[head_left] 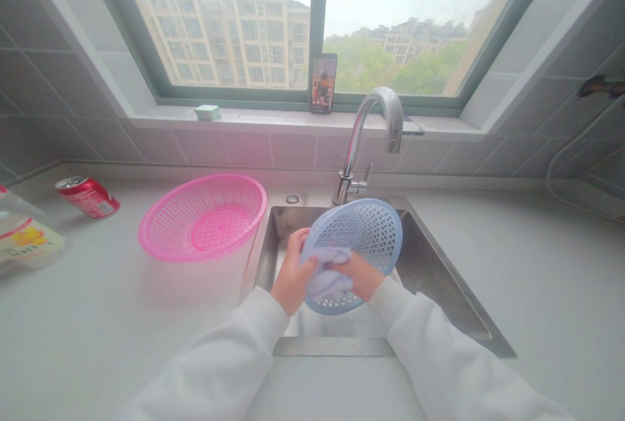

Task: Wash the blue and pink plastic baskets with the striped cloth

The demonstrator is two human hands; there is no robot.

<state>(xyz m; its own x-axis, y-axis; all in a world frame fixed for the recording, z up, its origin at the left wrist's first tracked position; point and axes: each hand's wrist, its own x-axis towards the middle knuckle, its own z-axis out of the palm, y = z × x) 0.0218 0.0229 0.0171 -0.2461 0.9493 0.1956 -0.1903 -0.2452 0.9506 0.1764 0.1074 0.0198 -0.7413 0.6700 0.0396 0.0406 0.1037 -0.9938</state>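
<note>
Through the head camera I have my left hand (291,278) with fingers curled tight around the rim of a blue basket (378,232), and my right hand (361,274) with fingers closed on a white cloth (328,281) against it. The basket is tilted over the sink (336,347). Left of that, a pink basket (215,226) sits on the table (537,265); beyond rise the faucet (359,125) and, on the sill (263,115), a phone (323,86).

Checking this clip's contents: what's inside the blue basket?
The right hand holds a pale cloth within the blue basket; perforated surface shows around them. The part behind the cloth and hand is covered and cannot be seen.
</note>
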